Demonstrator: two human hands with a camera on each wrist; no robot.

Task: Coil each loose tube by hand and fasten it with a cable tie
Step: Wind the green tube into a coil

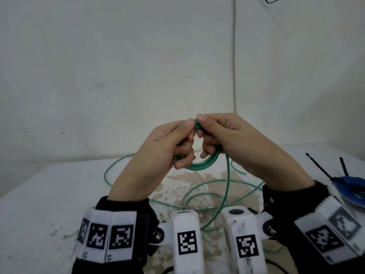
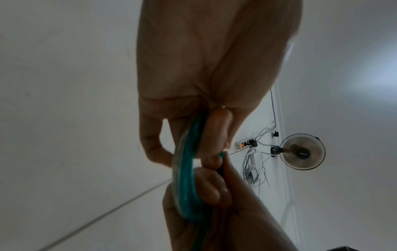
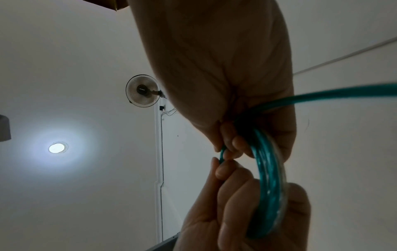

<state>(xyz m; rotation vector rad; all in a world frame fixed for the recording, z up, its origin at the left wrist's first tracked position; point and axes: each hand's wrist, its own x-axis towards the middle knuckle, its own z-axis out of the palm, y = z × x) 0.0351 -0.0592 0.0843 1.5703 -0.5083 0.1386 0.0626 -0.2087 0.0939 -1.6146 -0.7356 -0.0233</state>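
Both hands are holding the green tube point(image 1: 199, 165) above the table point(image 1: 49, 186) centre. The left hand point(image 1: 158, 147) and right hand point(image 1: 227, 135) are pinching its coiled loops together; loose tube is trailing onto the table. A blue coil point(image 1: 353, 184) with black cable ties point(image 1: 320, 167) is lying at the right edge.

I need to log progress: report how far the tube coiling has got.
Done: a blue tube coil lies at the table's right edge, black cable ties projecting from it. In hand: the left hand and right hand both grip a small coil of thin green plastic tube. Left: much green tube lies loose on the white table, and no tie is on this coil yet.
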